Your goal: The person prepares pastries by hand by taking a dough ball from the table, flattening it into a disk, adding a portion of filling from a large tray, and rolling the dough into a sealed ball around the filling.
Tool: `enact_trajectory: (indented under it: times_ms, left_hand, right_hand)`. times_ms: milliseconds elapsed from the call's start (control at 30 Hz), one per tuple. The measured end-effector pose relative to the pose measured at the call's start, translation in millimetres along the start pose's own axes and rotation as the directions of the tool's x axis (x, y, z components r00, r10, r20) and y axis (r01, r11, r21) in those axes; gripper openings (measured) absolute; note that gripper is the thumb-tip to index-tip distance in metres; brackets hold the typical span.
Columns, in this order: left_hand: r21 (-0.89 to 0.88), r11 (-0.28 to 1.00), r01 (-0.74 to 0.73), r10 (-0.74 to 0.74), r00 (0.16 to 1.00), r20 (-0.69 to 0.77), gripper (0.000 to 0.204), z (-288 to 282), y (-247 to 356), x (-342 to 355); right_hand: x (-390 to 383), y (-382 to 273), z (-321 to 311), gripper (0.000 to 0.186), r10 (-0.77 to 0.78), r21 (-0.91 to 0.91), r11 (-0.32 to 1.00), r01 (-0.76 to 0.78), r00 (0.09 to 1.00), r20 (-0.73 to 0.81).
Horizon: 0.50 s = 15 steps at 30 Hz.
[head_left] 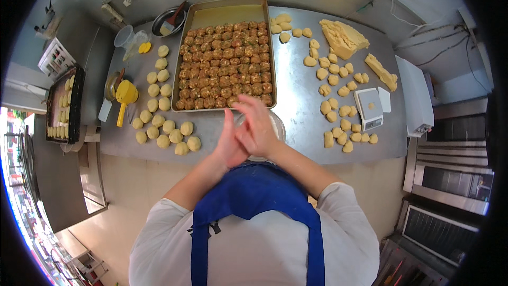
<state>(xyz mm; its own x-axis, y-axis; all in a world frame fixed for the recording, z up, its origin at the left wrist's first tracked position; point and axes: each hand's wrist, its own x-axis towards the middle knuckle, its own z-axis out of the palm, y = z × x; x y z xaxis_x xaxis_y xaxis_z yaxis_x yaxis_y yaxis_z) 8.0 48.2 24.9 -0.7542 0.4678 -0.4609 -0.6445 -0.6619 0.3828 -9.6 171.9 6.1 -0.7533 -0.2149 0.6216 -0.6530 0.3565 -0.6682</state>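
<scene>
My left hand (229, 142) and my right hand (258, 128) are pressed palm to palm over the table's front edge. Anything between the palms is hidden. Beneath them sits a round bowl (279, 127), mostly covered by my hands and wrists. Just beyond my fingertips lies a large metal tray (222, 16), holding rows of brown, speckled filling balls (227, 63). Smooth, round dough balls (168, 126) stand in a group left of my hands. To the right are many rougher dough pieces (332, 104).
A white scale (369, 107) bears a small dough piece. Behind it lie a big dough slab (343, 39) and a dough strip (381, 72). At left are a yellow handled cup (127, 93), a dark bowl (170, 21) with a brush, and a black baking tray (78, 103).
</scene>
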Motion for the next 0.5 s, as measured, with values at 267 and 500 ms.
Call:
enact_trajectory:
  times_ms: [267,500]
  left_hand:
    - [-0.1,0.964,-0.248,0.265,0.933,0.242,0.079,20.1,11.6,-11.1]
    - [0.0,0.958,-0.287,0.282,0.94,-0.191,0.073,23.6,-14.7,-46.6]
  right_hand:
    - [17.0,-26.5,16.5,0.046,0.133,0.188,0.97,-0.153,0.984,0.118]
    - [21.4,-31.9,16.7,0.016,0.134,0.285,0.932,-0.226,0.942,0.309]
